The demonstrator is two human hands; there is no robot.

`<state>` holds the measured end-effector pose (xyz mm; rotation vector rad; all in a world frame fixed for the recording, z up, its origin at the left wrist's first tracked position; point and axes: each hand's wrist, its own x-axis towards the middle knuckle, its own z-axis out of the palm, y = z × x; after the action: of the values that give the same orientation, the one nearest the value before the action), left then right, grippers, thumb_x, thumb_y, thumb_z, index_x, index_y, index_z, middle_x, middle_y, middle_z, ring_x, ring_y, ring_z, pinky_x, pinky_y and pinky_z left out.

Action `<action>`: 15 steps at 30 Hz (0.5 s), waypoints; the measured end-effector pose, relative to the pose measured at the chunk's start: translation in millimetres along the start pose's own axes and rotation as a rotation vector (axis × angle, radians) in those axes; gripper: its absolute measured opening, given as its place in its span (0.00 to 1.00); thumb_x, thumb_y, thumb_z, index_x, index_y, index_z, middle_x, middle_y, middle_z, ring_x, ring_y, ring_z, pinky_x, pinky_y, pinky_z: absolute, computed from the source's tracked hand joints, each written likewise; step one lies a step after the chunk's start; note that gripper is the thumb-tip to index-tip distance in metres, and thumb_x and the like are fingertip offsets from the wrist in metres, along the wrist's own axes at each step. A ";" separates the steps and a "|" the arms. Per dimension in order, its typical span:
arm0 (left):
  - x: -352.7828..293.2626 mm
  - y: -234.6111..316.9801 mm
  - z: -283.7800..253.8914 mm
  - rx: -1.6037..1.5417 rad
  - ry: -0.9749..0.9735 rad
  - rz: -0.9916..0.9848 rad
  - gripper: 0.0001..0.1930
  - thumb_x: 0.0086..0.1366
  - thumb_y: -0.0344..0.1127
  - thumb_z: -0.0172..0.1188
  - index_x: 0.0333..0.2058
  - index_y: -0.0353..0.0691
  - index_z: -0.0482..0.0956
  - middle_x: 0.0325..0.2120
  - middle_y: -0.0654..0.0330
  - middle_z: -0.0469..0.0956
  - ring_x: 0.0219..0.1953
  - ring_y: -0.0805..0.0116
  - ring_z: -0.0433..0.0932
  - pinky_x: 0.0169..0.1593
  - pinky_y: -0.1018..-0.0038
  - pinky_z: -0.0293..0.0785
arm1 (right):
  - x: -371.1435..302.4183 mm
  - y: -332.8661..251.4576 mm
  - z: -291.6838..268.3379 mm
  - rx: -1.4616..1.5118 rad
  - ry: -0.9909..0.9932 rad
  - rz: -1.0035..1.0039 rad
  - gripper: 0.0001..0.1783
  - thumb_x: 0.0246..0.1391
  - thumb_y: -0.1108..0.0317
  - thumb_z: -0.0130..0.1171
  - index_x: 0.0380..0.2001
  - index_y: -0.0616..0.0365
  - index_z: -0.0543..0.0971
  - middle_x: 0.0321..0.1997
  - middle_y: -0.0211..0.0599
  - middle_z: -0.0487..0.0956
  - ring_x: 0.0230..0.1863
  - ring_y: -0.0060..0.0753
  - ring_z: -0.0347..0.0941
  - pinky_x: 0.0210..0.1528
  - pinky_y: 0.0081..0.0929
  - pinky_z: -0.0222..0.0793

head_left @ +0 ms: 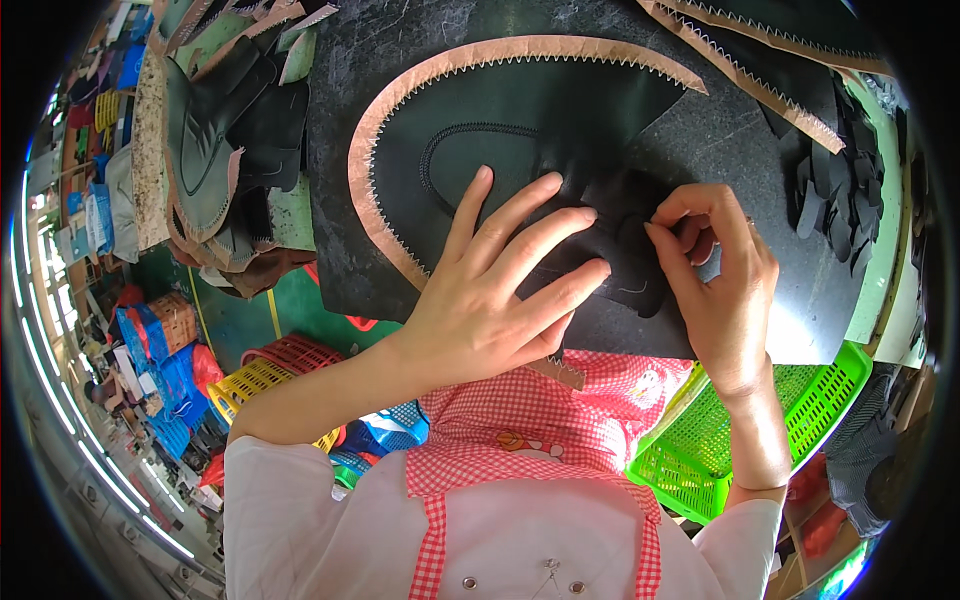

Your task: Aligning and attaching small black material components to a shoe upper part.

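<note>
A black leather shoe upper (470, 105) lies flat on the dark work board (770, 190). A tan strip (368, 150) with zigzag stitching curves round its outer edge, and a stitched loop shows on its surface. Fingers spread, my left hand (490, 300) rests on the upper and presses its middle down. Thumb and forefinger of my right hand (725, 275) pinch together at the right edge of a black leather flap (635, 250) on the upper. The pinched spot is dark, so the exact edge between the fingertips is hard to see.
Several shoe uppers with pale edging (215, 170) are heaped at the left. More edged uppers (780, 70) and a bunch of small black pieces (835, 190) lie at the right. A green plastic basket (700, 480) sits below the board's front right; a yellow basket (250, 385) stands lower left.
</note>
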<state>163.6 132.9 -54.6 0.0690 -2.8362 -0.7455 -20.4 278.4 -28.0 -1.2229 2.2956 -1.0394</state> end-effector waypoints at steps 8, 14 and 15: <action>-0.5 -9.1 -29.7 -0.121 -0.199 0.031 0.39 0.55 0.62 0.68 0.64 0.54 0.75 0.70 0.50 0.63 0.73 0.39 0.57 0.73 0.33 0.44 | -26.4 -11.7 -8.7 -0.214 -0.079 -0.317 0.22 0.43 0.77 0.70 0.46 0.55 0.86 0.49 0.35 0.81 0.50 0.42 0.75 0.51 0.39 0.73; -36.9 -18.3 -20.3 -0.078 -0.191 0.226 0.32 0.64 0.38 0.57 0.69 0.55 0.70 0.72 0.57 0.63 0.75 0.54 0.59 0.76 0.45 0.46 | -29.8 0.6 -19.3 0.018 -0.025 -0.114 0.13 0.54 0.87 0.59 0.39 0.62 0.85 0.47 0.45 0.84 0.48 0.44 0.80 0.54 0.34 0.73; -39.7 -23.8 -23.9 -0.200 -0.181 0.245 0.32 0.66 0.33 0.54 0.70 0.54 0.69 0.72 0.57 0.64 0.75 0.53 0.60 0.76 0.47 0.48 | -29.0 3.8 -22.3 0.067 0.004 -0.089 0.12 0.55 0.88 0.59 0.38 0.63 0.84 0.46 0.44 0.83 0.49 0.44 0.80 0.54 0.34 0.73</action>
<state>207.4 104.5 -53.4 -0.3876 -2.8424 -1.0176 -19.1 313.5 -16.9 -1.3073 2.2085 -1.1399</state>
